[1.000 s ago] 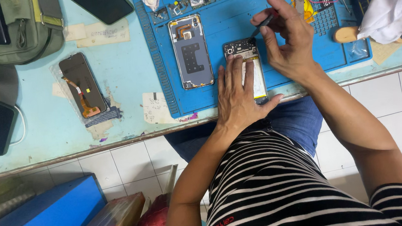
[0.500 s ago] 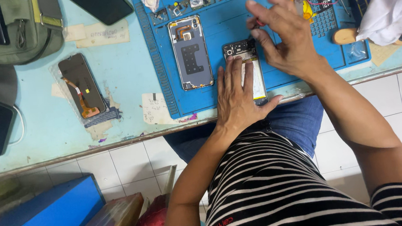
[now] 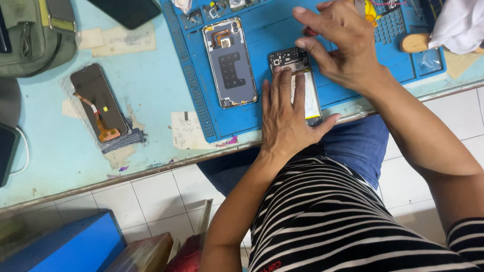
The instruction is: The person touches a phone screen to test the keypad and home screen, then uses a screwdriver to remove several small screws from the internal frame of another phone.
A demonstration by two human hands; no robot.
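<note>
Flat, left hand (image 3: 285, 120) pins opened phone (image 3: 297, 78); right hand (image 3: 344, 45) loose above, back cover (image 3: 229, 62) beside

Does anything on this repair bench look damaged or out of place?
Yes. The opened phone under the left hand has no back, and its rear cover lies beside it. A loose screen with a dangling ribbon sits off the blue mat.

The left hand (image 3: 287, 120) is lying flat on an opened phone (image 3: 295, 73) on the blue repair mat (image 3: 268, 34), pinning it down. The right hand (image 3: 345, 48) is hovering just above the phone's top end, fingers spread. A detached back cover (image 3: 229, 61) is lying beside it.
</note>
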